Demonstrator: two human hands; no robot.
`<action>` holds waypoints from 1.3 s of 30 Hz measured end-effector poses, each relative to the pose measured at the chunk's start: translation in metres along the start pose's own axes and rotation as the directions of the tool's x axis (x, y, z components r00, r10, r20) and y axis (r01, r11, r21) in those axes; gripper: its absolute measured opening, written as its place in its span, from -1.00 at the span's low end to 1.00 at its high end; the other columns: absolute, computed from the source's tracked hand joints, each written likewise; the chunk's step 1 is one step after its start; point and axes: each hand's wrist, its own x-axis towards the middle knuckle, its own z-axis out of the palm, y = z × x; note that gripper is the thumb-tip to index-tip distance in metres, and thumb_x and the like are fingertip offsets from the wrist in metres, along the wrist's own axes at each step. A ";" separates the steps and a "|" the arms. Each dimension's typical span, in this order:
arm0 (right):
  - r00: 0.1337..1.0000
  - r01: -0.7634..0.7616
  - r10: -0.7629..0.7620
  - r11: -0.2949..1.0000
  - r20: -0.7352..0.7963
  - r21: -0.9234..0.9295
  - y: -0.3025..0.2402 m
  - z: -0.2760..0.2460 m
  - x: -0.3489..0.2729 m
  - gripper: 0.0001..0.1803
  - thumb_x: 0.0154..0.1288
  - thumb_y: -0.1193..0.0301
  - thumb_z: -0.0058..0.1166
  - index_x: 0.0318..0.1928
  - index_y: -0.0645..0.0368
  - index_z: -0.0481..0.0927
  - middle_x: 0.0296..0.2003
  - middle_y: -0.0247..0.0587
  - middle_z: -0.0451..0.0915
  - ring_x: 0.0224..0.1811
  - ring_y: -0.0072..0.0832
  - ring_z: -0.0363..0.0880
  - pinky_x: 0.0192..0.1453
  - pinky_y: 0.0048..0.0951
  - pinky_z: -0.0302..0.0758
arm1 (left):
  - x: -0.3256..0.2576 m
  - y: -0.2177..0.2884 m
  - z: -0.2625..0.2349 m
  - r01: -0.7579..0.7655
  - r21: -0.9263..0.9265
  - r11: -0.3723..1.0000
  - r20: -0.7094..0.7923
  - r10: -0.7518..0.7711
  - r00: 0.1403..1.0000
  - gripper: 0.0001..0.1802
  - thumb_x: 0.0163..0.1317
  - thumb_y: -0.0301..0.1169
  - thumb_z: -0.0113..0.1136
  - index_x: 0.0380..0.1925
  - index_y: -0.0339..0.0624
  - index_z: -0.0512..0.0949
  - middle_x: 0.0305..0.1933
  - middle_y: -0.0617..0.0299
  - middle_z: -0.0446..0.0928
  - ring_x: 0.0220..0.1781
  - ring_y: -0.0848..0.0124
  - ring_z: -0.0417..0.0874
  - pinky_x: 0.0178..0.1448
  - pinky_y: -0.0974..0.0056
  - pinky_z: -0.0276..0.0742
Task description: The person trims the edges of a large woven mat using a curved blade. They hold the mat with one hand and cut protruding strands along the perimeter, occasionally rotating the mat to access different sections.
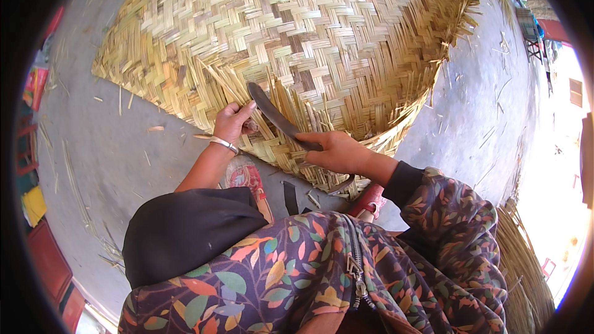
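Observation:
A large woven mat [297, 37] of pale split strips spreads in front of me, its near edge rough with loose strip ends [226, 83]. At that edge my left hand [232, 122], a metal bangle on its wrist, is closed with thumb and fingers pinched on the strips. My right hand [337, 151] is wrapped round a curved knife [272, 112]. The dark blade lies over the loose strips and points up and left, its tip close to my left thumb. The knife's grip is mostly hidden inside my fist.
Grey concrete floor [93, 130] carries scattered strip scraps. Two dark flat pieces [289, 198] lie near my red-patterned shoes [244, 176]. The mat's right side [455, 12] curls up. A bundle of thin stalks [526, 266] rests at lower right. Red chairs [49, 253] stand at far left.

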 end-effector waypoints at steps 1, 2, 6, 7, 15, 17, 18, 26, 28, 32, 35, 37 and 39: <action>1.000 -0.014 0.014 1.000 -0.013 -0.020 -0.003 0.002 0.003 -0.30 0.19 0.11 0.09 0.34 0.06 0.39 -0.17 0.07 0.68 -0.15 -0.17 0.66 -0.01 -0.26 0.53 | 0.000 0.001 -0.002 0.033 0.008 0.999 0.022 -0.034 0.999 -0.67 0.21 -0.21 0.40 -0.52 -0.10 0.46 -0.57 0.34 0.51 -0.61 0.50 0.63 -0.56 0.40 0.56; 0.999 -0.028 0.026 0.998 -0.028 -0.053 -0.008 0.004 0.005 -0.30 0.18 0.09 0.08 0.33 0.05 0.40 -0.13 0.09 0.66 -0.05 -0.11 0.63 0.08 -0.22 0.50 | 0.000 0.002 -0.003 0.041 0.004 0.999 0.057 -0.041 0.998 -0.70 0.22 -0.21 0.39 -0.46 -0.11 0.48 -0.54 0.34 0.52 -0.58 0.51 0.63 -0.53 0.41 0.55; 0.997 -0.042 0.036 0.996 -0.064 -0.084 -0.022 0.006 0.013 -0.34 0.20 0.07 0.03 0.29 0.07 0.45 -0.05 0.11 0.64 0.03 -0.05 0.61 0.16 -0.19 0.49 | 0.004 0.009 -0.006 0.111 -0.054 0.992 0.139 -0.102 0.985 -0.74 0.26 -0.20 0.34 -0.30 -0.12 0.55 -0.47 0.34 0.58 -0.49 0.52 0.66 -0.45 0.44 0.56; 0.998 -0.033 0.028 0.997 -0.062 -0.071 -0.022 0.005 0.012 -0.33 0.19 0.07 0.04 0.29 0.08 0.45 -0.04 0.10 0.64 0.03 -0.06 0.61 0.16 -0.19 0.49 | 0.004 0.011 -0.006 0.113 -0.090 0.989 0.174 -0.097 0.980 -0.75 0.27 -0.20 0.32 -0.28 -0.12 0.56 -0.45 0.33 0.60 -0.47 0.52 0.67 -0.44 0.44 0.57; 0.992 -0.030 0.003 0.976 -0.123 -0.218 -0.026 0.016 0.018 -0.33 0.20 0.14 0.01 0.33 0.07 0.38 -0.12 0.09 0.67 -0.04 -0.04 0.64 0.08 -0.11 0.53 | 0.008 0.016 -0.002 0.123 0.012 0.992 0.141 -0.124 0.982 -0.68 0.31 -0.08 0.26 -0.27 -0.12 0.57 -0.47 0.33 0.61 -0.52 0.52 0.66 -0.48 0.43 0.56; 0.985 -0.090 0.050 0.964 -0.165 -0.248 -0.026 0.028 0.026 -0.32 0.21 0.15 -0.01 0.35 0.05 0.34 -0.16 0.09 0.68 -0.08 -0.04 0.66 0.04 -0.08 0.55 | 0.009 0.016 0.000 0.122 0.029 0.992 0.121 -0.124 0.985 -0.66 0.29 -0.07 0.28 -0.27 -0.13 0.57 -0.49 0.33 0.59 -0.55 0.52 0.66 -0.51 0.42 0.55; 0.981 -0.105 0.056 0.959 -0.186 -0.262 -0.026 0.033 0.031 -0.32 0.22 0.16 -0.02 0.36 0.04 0.32 -0.19 0.09 0.68 -0.11 -0.04 0.67 0.02 -0.07 0.56 | 0.009 0.016 0.001 0.128 0.028 0.991 0.113 -0.131 0.985 -0.65 0.27 -0.07 0.31 -0.26 -0.15 0.57 -0.50 0.34 0.58 -0.56 0.52 0.66 -0.54 0.42 0.55; 0.953 -0.107 0.021 0.957 -0.303 -0.269 -0.016 0.052 0.060 -0.29 0.22 0.12 -0.03 0.40 -0.05 0.27 -0.29 0.10 0.68 -0.22 -0.01 0.68 -0.07 -0.02 0.57 | -0.012 0.015 -0.001 0.312 -0.030 0.950 0.204 -0.300 0.932 -0.78 0.28 -0.20 0.31 -0.32 -0.09 0.58 -0.50 0.38 0.55 -0.70 0.61 0.40 -0.65 0.47 0.28; 0.951 -0.090 0.002 0.958 -0.310 -0.271 -0.013 0.052 0.060 -0.27 0.21 0.10 -0.03 0.41 -0.06 0.25 -0.31 0.12 0.68 -0.25 0.00 0.68 -0.08 -0.01 0.57 | -0.024 0.009 -0.001 0.439 -0.046 0.897 0.302 -0.407 0.862 -0.83 0.28 -0.25 0.30 -0.31 -0.07 0.58 -0.49 0.38 0.55 -0.71 0.62 0.38 -0.69 0.50 0.21; 0.949 -0.076 -0.016 0.957 -0.314 -0.279 -0.010 0.052 0.060 -0.26 0.20 0.10 -0.02 0.41 -0.07 0.25 -0.32 0.12 0.67 -0.25 0.00 0.68 -0.08 -0.01 0.57 | -0.032 0.005 0.001 0.480 -0.212 0.851 0.243 -0.430 0.870 -0.77 0.22 -0.26 0.37 -0.30 -0.11 0.54 -0.61 0.41 0.42 -0.76 0.59 0.34 -0.70 0.43 0.24; 0.947 -0.064 -0.029 0.959 -0.320 -0.276 -0.010 0.051 0.060 -0.26 0.19 0.10 -0.01 0.41 -0.09 0.25 -0.33 0.13 0.67 -0.25 0.01 0.68 -0.08 -0.01 0.58 | -0.020 0.008 0.005 0.466 -0.178 0.866 0.158 -0.443 0.883 -0.77 0.24 -0.26 0.35 -0.29 -0.11 0.53 -0.61 0.41 0.40 -0.77 0.60 0.33 -0.72 0.44 0.25; 0.946 -0.071 -0.022 0.959 -0.323 -0.274 -0.011 0.050 0.060 -0.26 0.19 0.11 -0.01 0.41 -0.10 0.25 -0.33 0.12 0.67 -0.26 0.02 0.68 -0.08 -0.01 0.58 | -0.003 0.011 0.010 0.411 -0.096 0.906 -0.004 -0.414 0.910 -0.76 0.24 -0.24 0.34 -0.29 -0.11 0.53 -0.61 0.42 0.38 -0.78 0.60 0.34 -0.72 0.44 0.29; 0.950 -0.078 -0.011 0.960 -0.312 -0.270 -0.013 0.048 0.059 -0.27 0.19 0.12 -0.02 0.41 -0.11 0.25 -0.33 0.12 0.67 -0.27 0.02 0.68 -0.09 -0.01 0.58 | 0.019 0.015 0.017 0.323 0.014 0.946 -0.087 -0.321 0.943 -0.69 0.22 -0.19 0.37 -0.29 -0.17 0.52 -0.59 0.39 0.42 -0.74 0.56 0.44 -0.69 0.41 0.41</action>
